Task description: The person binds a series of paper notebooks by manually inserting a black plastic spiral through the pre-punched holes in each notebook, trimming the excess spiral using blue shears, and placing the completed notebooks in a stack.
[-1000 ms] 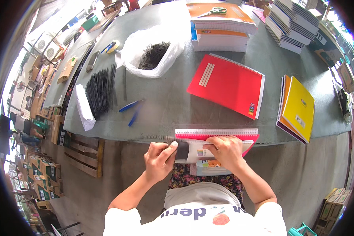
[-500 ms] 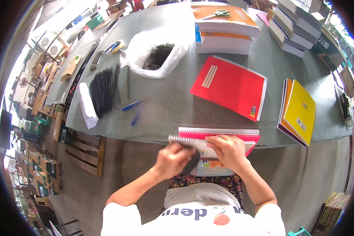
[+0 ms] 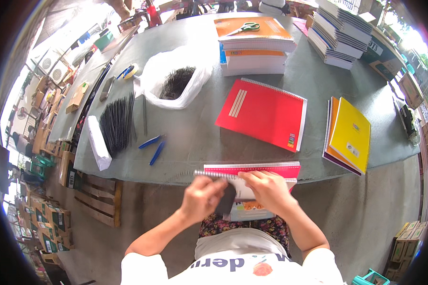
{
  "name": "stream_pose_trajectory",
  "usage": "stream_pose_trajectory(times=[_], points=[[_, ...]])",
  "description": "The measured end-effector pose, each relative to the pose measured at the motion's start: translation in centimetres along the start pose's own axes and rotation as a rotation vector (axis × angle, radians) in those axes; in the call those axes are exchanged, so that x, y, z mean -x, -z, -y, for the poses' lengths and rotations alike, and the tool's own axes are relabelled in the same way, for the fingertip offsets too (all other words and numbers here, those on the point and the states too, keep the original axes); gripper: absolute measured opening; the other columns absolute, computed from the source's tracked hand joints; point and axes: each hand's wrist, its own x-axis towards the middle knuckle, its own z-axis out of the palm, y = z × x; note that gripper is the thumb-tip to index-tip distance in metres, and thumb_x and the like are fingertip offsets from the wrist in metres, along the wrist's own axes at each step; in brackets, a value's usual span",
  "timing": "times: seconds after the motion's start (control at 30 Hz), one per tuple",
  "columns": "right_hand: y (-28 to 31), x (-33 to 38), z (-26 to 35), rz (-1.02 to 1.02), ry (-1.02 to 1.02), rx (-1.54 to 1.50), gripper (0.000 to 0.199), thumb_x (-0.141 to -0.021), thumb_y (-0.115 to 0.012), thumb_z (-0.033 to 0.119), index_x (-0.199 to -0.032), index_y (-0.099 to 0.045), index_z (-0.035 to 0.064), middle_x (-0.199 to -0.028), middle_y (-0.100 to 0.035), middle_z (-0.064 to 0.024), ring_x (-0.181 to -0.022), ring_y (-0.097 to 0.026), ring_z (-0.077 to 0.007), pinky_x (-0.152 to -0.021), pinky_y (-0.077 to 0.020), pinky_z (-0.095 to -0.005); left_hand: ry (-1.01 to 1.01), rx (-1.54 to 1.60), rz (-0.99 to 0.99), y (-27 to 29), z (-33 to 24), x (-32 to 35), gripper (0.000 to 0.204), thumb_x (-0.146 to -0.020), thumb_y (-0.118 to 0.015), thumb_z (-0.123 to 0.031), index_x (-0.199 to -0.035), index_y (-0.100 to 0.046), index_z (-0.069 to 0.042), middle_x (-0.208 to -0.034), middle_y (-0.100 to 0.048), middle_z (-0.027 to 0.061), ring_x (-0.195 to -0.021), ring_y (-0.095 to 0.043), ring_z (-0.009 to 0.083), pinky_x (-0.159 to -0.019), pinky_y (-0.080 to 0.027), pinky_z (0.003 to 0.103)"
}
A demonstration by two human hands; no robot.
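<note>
A pink-red notebook (image 3: 283, 167) with punched holes lies at the table's near edge, its pale pages folded toward me. My right hand (image 3: 270, 191) grips its pages, fingers bent over the upper edge. A thin dark spiral coil (image 3: 173, 176) runs into the left end of the punched edge, its loose tail curving out left past the table. Beside that end is my left hand (image 3: 200, 198), closed, with a dark, cloth-like piece (image 3: 227, 199) at its fingertips. Exactly how the fingers hold this piece is hidden. Below the pages shows a light-blue printed sheet (image 3: 252, 213).
Blue-handled nippers (image 3: 153, 147) lie left of the notebook, near black coils (image 3: 116, 123) and a white bag (image 3: 195, 90) of black wire. Ahead is a red notebook (image 3: 264, 114); rightward, a yellow notebook (image 3: 351, 135). Green scissors (image 3: 246, 28) top a notebook stack (image 3: 254, 64).
My left hand has shifted slightly along the punched edge with the dark piece, and the loose coil tail has changed shape. My right hand keeps its grip. The whole view has shifted a little.
</note>
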Motion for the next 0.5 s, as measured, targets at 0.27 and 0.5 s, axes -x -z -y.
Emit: stream_pose_trajectory(times=[0.27,0.5], points=[[1.6,6.0,-6.2,-0.088,-0.500,-1.045,0.028,-0.076,-0.066,-0.008,-0.103,-0.065,-0.0008,-0.094,-0.068,-0.0081,-0.087,-0.062,-0.0115,-0.078,-0.0505,-0.0255,0.014,-0.070,0.022,-0.7,-0.1,-1.2,0.032,-0.067,-0.073,-0.003,-0.097,-0.070,-0.012,-0.080,-0.062,0.0049,-0.072,-0.059,0.0211,-0.062,-0.050,0.032],[-1.7,7.2,-7.5,-0.262,-0.512,-1.282,0.027,-0.076,-0.062,-0.013,-0.099,-0.067,-0.0013,-0.095,-0.068,-0.0085,-0.088,-0.062,-0.0114,-0.078,-0.0498,-0.0240,0.014,-0.029,-0.076,-1.1,-0.8,-3.0,0.036,-0.068,-0.072,0.003,-0.101,-0.067,-0.008,-0.084,-0.061,0.0086,-0.071,-0.056,0.0196,-0.064,-0.048,0.032]])
